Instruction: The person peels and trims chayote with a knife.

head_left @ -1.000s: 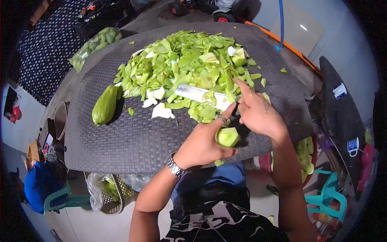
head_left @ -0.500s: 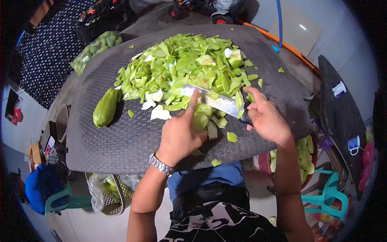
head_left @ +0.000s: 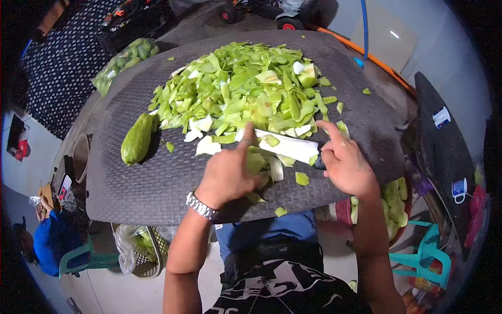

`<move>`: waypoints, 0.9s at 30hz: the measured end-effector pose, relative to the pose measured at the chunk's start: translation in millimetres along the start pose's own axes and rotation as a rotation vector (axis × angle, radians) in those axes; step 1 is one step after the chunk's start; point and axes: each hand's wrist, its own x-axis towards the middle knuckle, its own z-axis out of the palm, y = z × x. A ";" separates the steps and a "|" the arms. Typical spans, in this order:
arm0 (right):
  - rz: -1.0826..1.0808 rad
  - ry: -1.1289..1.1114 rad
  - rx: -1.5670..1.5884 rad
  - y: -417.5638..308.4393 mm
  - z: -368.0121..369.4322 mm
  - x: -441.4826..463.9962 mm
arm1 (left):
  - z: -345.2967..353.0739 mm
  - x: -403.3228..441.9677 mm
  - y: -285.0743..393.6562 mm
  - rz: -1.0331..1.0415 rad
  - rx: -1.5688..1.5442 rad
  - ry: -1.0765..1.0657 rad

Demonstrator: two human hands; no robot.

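Observation:
My right hand [head_left: 348, 170] is closed around the dark handle of a knife [head_left: 295, 148], whose broad blade points left across the table and catches bright light. A bit of green peel [head_left: 270, 140] sticks to the blade. My left hand [head_left: 230, 170], with a watch on its wrist, has its index finger stretched out at the blade's tip end and its thumb apart; its other fingers are partly hidden. Green peelings [head_left: 235, 86] lie heaped just beyond the knife. A whole chayote [head_left: 137, 140] rests to the left of the heap.
The dark woven-pattern table [head_left: 151, 193] carries scattered peel scraps. Below its right edge stands a container of peeled pieces [head_left: 395, 204] beside a green stool [head_left: 429, 251]. A basket [head_left: 149, 264] sits below left. A person in blue [head_left: 57, 240] sits at far left. A bag of chayotes [head_left: 128, 60] lies beyond.
The knife has tilted, its blade now flatter and brighter, and dropped slightly toward me. Peel near the handle has come off the blade. My left hand has shifted slightly left and down.

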 end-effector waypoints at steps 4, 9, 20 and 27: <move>0.066 0.012 0.066 9.5 -2.4 2.6 | -11.7 -9.6 -13.7 -0.109 0.064 0.150; 0.118 -0.030 0.096 1.5 2.1 2.2 | -21.0 -21.7 9.6 0.129 -0.344 -0.075; 0.090 0.094 0.053 -3.0 -18.9 -23.0 | 2.4 -18.8 -47.6 -0.161 -0.267 0.365; 0.195 -0.195 0.630 12.8 18.3 -15.4 | 17.8 -12.8 -25.9 -0.431 -2.066 0.339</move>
